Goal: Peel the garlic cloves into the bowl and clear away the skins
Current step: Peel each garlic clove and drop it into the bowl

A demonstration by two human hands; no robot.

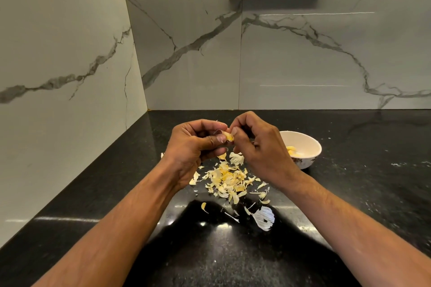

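Both hands meet above the black table [93,193]. The left hand [193,147] pinches a garlic clove [228,136] between thumb and fingers, while the right hand [258,147] pinches at its tip. Loose skins [229,180] lie heaped beneath them (some scattered nearer). The white bowl [307,158], just right of the hands, holds peeled cloves [292,150].

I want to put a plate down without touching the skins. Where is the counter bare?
Bare: the counter right of the bowl, the strip behind the hands along the back wall, and the left side by the side wall. Crowded: the skins spread below both hands, reaching near the bowl.
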